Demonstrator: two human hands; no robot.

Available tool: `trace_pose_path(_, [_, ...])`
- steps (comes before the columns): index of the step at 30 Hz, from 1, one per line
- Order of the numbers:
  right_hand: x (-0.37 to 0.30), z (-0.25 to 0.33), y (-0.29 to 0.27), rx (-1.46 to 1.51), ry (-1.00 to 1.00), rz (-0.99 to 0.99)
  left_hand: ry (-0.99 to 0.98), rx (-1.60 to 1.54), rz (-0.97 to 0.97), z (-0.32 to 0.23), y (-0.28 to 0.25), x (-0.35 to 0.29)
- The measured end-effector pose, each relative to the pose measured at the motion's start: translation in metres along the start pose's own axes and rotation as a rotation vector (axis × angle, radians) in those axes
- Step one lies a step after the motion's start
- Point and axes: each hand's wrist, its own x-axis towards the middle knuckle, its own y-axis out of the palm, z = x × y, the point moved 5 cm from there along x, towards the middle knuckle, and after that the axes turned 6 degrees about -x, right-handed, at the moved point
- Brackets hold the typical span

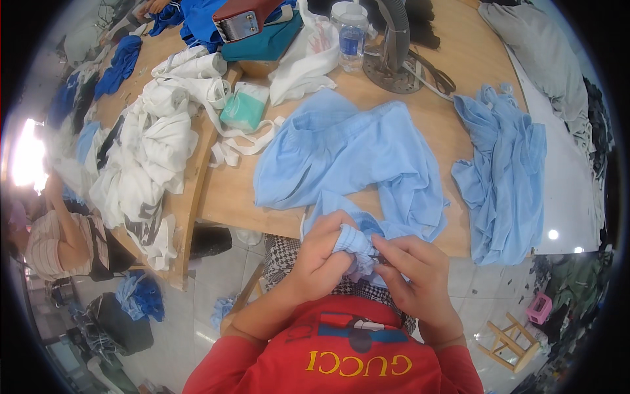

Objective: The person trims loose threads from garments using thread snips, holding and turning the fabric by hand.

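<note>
A light blue garment (348, 157) lies spread on the wooden table (236, 190) and hangs over its near edge toward me. My left hand (321, 253) is closed around a bunched, gathered edge of that garment. My right hand (410, 269) pinches the same bunched edge from the right, fingers touching the cloth beside the left hand. Both hands are below the table edge, over my lap.
Another light blue garment (505, 171) lies at the table's right. A pile of white cloth (157, 144) covers the left. A teal pouch (244, 108), a plastic bottle (351, 39), a metal lamp base (394, 69) and scissors (436, 77) sit at the back. A wooden stool (508, 341) stands on the floor. Another person (62, 243) sits at left.
</note>
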Motion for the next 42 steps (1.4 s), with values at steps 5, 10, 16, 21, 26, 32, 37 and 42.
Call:
trace_pose_path(5, [-0.001, 0.001, -0.002, -0.043, -0.018, -0.014, -0.013, 0.015, 0.014, 0.003, 0.000, -0.002])
trace_pose_path(10, [-0.001, 0.000, -0.002, -0.047, -0.024, -0.027, -0.023, 0.033, 0.009, 0.004, 0.001, -0.002])
trace_pose_path(16, [-0.003, -0.001, -0.002, -0.060, -0.016, -0.058, -0.032, 0.037, 0.013, 0.004, 0.001, -0.001])
trace_pose_path(21, [-0.002, 0.001, -0.003, -0.092, -0.016, -0.058, -0.034, 0.054, 0.006, 0.004, 0.000, -0.001])
trace_pose_path(26, [-0.002, 0.000, 0.000, -0.051, -0.013, -0.055, -0.016, 0.054, 0.009, 0.003, -0.001, -0.003])
trace_pose_path(32, [-0.005, -0.006, 0.008, 0.239, 0.129, -0.046, -0.027, -0.025, 0.011, 0.002, 0.003, -0.003])
trace_pose_path(37, [-0.011, -0.005, 0.011, 0.083, 0.081, -0.182, 0.020, 0.079, -0.047, 0.002, 0.004, -0.005])
trace_pose_path(42, [-0.014, 0.000, 0.014, -0.283, -0.139, -0.335, 0.042, 0.212, -0.104, 0.005, 0.000, -0.006])
